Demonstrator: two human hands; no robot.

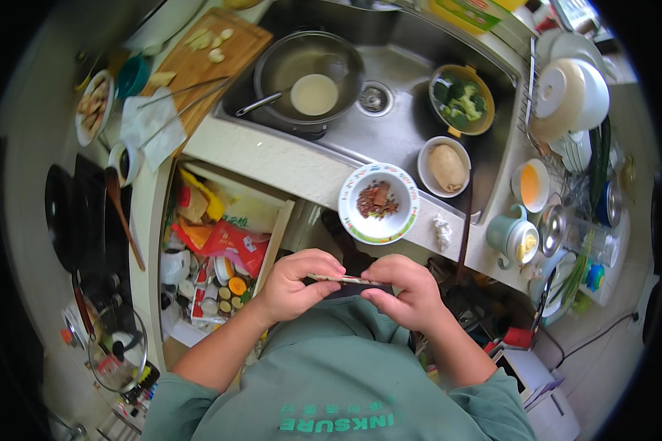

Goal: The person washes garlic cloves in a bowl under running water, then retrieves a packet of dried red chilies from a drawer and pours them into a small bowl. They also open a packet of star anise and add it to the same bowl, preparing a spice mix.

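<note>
Close to the body, my left hand (302,284) and my right hand (402,289) pinch the two ends of a thin, flat packet (350,279), seen nearly edge-on. What the packet is cannot be made out. Just beyond my hands, a white bowl with a patterned rim (379,203) stands on the counter's front edge, holding reddish-brown dried spices and a brown piece of bark. A crumpled white tissue (442,231) lies to its right. Behind it, a smaller bowl (444,166) holds a pale, oblong piece of food.
An open drawer (278,237) full of packets and jars juts out at left. The sink (397,132) holds a large pan (309,47) with a ladle, and a yellow colander (490,105) of broccoli. A cutting board (215,82) with garlic lies left; dishes (565,99) stand right.
</note>
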